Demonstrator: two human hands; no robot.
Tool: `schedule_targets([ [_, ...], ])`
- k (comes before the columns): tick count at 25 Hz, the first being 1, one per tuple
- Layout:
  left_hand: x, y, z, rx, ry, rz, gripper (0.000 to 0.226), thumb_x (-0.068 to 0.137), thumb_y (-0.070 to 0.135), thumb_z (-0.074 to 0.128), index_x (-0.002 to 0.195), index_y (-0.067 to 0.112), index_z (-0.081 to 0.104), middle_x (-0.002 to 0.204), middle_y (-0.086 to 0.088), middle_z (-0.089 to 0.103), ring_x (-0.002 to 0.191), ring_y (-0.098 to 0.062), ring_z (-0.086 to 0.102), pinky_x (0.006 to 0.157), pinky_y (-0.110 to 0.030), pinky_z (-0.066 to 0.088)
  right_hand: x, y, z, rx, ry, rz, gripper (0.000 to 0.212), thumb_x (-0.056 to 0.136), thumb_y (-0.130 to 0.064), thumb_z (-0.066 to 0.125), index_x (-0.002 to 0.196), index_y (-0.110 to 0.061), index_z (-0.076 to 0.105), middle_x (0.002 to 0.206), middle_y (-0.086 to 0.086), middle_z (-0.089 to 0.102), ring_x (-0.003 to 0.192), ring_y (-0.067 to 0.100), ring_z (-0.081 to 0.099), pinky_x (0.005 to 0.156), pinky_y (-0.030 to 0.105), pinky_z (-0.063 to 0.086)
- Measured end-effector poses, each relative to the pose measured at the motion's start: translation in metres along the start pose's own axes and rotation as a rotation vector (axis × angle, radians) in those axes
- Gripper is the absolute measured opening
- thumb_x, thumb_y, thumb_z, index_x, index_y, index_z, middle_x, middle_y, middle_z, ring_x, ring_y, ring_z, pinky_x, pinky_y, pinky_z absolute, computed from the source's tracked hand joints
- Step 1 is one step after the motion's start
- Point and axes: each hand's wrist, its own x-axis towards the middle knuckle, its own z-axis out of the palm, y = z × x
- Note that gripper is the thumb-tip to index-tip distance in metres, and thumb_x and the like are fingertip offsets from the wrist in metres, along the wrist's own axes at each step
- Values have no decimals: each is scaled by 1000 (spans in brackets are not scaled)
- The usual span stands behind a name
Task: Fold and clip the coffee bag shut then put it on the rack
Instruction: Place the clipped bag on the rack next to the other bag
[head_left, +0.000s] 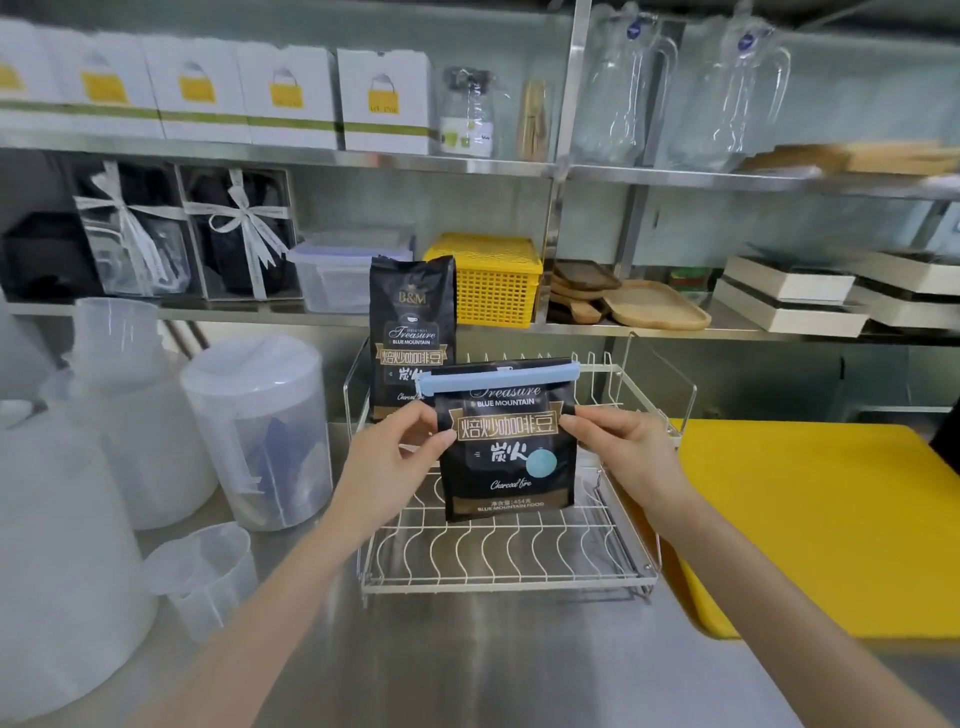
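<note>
I hold a black coffee bag (506, 467) upright over the white wire rack (509, 558). Its top is folded down and a light blue clip (498, 378) runs across the fold. My left hand (400, 457) pinches the bag's left edge and my right hand (618, 447) pinches its right edge. The bag's bottom hangs just above or on the rack's wires; I cannot tell which. A second, taller coffee bag (410, 317) stands unfolded at the rack's back left.
Translucent plastic pitchers (260, 436) and a measuring cup (202, 577) crowd the steel counter on the left. A yellow tray (815, 525) lies right of the rack. Steel shelves behind carry a yellow basket (488, 280), wooden trays (639, 304) and boxes.
</note>
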Motion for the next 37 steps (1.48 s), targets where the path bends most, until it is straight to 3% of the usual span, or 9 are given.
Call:
schedule_targets([
  [5,43,8,-5,22,27,17,8,82,23,58,79,16,56,82,-1,67,75,-10,59,67,-19,45,30,-21,-1,-18,1,-30,14,83,-18,59,92,-16,70,81,-4,69,81,7,63,55,8,51],
  [8,72,11,-7,40,40,29,9,81,24,61,77,18,56,73,7,60,68,-4,54,60,-7,40,55,-28,-1,-7,23,-26,13,83,-18,59,91,-21,69,77,-11,67,77,1,60,49,4,47],
  [16,142,-16,11,146,48,-9,10,78,28,64,78,19,61,78,1,64,73,-11,58,66,-20,42,130,-6,2,-54,34,10,13,81,-22,61,91,-22,70,75,-13,66,78,1,60,65,21,48],
  [21,166,-41,32,183,75,-63,15,76,28,66,81,15,65,68,4,60,67,-10,54,63,-20,41,163,24,9,-66,43,46,15,80,-19,63,92,-15,71,83,0,69,81,8,61,82,31,50],
  [25,174,-57,47,266,64,-97,13,78,31,64,75,18,61,63,11,56,72,-14,56,65,-29,44,182,48,14,-86,50,99,17,80,-20,62,94,-14,70,86,1,69,81,11,61,79,30,52],
  [27,176,-63,56,309,54,-103,14,79,32,63,71,22,57,58,15,53,72,-13,56,60,-28,41,185,59,15,-79,47,142,18,81,-17,62,95,-10,69,81,0,67,74,7,58,65,19,51],
  [29,175,-67,61,360,51,-103,14,79,34,62,76,20,61,59,13,57,74,-15,59,56,-26,38,186,68,17,-119,24,182,18,81,-17,62,95,-9,69,80,1,66,73,10,57,56,17,47],
  [33,172,-72,67,499,74,-53,22,83,38,55,87,17,62,82,2,73,81,-20,63,58,-28,38,184,74,21,-172,27,161,17,81,-20,61,94,-12,70,86,3,67,87,17,60,68,25,48],
  [37,171,-73,72,630,77,-25,24,86,38,50,89,15,57,86,-3,73,81,-23,65,57,-29,36,179,67,25,-306,3,131,20,84,-23,57,97,-12,67,90,10,70,88,21,60,77,38,52],
])
